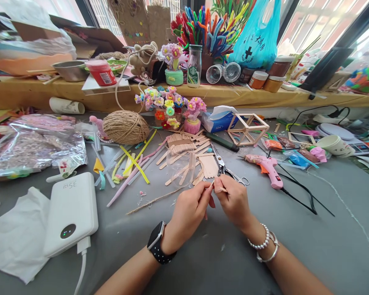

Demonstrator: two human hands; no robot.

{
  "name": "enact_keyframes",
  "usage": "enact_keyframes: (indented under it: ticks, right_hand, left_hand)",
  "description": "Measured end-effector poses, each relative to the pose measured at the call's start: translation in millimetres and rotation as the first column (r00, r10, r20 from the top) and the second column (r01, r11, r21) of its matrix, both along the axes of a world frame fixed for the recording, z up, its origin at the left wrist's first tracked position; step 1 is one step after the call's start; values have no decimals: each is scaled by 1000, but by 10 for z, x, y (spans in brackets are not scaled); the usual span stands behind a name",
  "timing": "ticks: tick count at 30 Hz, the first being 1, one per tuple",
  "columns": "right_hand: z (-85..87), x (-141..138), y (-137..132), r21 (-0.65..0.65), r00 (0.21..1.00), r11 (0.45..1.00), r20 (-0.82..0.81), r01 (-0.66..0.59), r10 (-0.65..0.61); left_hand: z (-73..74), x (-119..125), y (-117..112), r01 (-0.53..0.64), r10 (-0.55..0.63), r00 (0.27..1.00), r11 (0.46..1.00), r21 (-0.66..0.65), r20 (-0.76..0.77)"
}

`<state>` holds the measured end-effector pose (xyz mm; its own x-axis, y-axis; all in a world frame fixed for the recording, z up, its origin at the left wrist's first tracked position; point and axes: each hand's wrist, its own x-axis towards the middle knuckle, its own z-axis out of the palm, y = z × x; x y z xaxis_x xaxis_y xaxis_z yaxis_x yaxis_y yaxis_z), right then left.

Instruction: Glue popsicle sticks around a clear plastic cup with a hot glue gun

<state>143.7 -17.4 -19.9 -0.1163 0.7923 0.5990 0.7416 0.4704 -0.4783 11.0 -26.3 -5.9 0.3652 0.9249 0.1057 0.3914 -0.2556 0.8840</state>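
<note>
Pale stick [223, 189] mostly hidden between the hands [187, 213] [233, 200]

Craft sticks [208, 165] on table [212, 262], glue gun [274, 172] right, twine ball [126, 127] left, flowers [167, 102] behind

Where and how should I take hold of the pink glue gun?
By its handle, probably with the right hand once free, coming from the near side. The pink glue gun appears to lie on its side, handle angled toward the person, nozzle pointing left, away from that grip. Avoid tugging the black cord at the handle's end.
</note>
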Motion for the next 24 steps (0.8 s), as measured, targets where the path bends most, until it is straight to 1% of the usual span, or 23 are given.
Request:
enact_keyframes:
  ticks: [3,7,14,18,24]
  right_hand:
    - [13,3,3,-10,1000,1000,-4,-9,9]
    - [31,0,5,-21,999,999,-38,-31,30]
    - [37,-7,-16,-93,992,994,-110,-63,53]
    - [23,-10,-15,-114,990,992,-130,-62,47]
    - [16,-16,-8,-91,981,992,-180,-84,67]
  left_hand:
    - [13,5,7,37,-26,995,993,-110,100]
    - [23,-6,17,76,-34,979,975,-210,199]
    - [27,-23,37,168,-24,934,910,-380,356]
    - [29,-31,59,216,-22,908,881,-421,419]
    - [54,-38,76,269,-17,875,848,-458,483]
